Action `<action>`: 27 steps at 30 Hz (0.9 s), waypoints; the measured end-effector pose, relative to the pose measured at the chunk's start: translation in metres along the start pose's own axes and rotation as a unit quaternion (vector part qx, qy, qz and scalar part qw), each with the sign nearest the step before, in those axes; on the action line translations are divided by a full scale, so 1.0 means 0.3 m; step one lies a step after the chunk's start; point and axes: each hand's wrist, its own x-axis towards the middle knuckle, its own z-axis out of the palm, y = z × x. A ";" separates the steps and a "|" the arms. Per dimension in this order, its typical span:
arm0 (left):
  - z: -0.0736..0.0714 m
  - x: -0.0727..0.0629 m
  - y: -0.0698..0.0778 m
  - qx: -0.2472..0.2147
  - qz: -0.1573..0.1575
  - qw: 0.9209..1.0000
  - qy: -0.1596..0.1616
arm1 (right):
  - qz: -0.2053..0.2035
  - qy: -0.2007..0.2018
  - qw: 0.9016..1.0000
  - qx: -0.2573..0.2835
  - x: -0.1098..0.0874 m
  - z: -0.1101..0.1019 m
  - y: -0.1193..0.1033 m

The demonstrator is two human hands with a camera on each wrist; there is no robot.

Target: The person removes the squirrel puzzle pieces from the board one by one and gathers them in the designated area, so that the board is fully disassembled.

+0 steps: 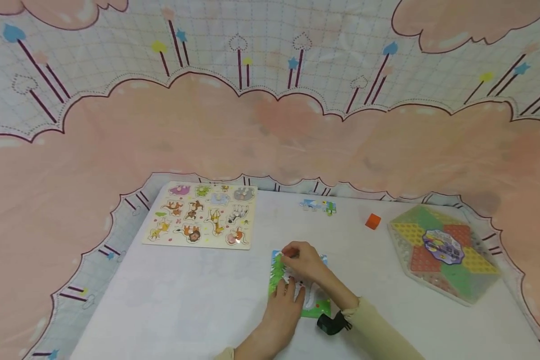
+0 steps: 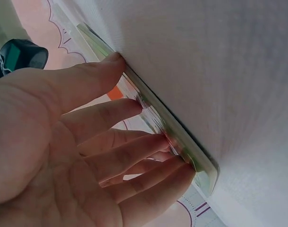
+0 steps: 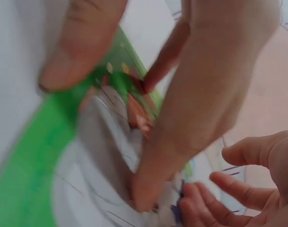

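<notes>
A small jigsaw puzzle (image 1: 316, 307) with a green and white picture lies flat on the table. My left hand (image 1: 284, 307) rests on it with fingers spread; in the left wrist view its fingertips line the board's edge (image 2: 182, 142). At the puzzle's upper left edge, my right hand (image 1: 305, 261) has thumb and forefinger together. In the right wrist view its fingers (image 3: 196, 205) pinch a small dark blue puzzle piece (image 3: 176, 215), largely hidden. The left hand blocks much of the puzzle there.
An animal peg puzzle board (image 1: 202, 217) lies at back left. Joined blue and green jigsaw pieces (image 1: 317, 205) lie at the back. To the right are an orange block (image 1: 373, 221) and a hexagonal box (image 1: 445, 252) of coloured bricks. A black wrist camera (image 1: 332, 323) sits under the right sleeve.
</notes>
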 end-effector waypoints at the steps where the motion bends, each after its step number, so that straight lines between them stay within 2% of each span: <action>1: 0.001 0.001 0.002 0.001 0.001 1.000 0.003 | 0.003 0.001 1.000 -0.001 -0.001 -0.003 -0.002; 5: 0.006 0.000 0.007 0.008 -0.004 1.000 0.009 | 0.002 0.000 1.000 0.015 0.000 -0.006 -0.004; 18: -0.004 0.008 0.004 -0.006 -0.001 1.000 -0.025 | -0.002 0.028 0.995 0.094 0.015 0.005 0.008; 23: 0.003 0.006 0.005 0.002 0.000 1.000 -0.016 | -0.005 0.040 0.995 0.087 0.010 0.014 0.008; 27: 0.008 0.007 0.006 0.002 0.002 1.000 -0.008 | -0.011 0.028 0.998 0.051 0.003 0.016 0.013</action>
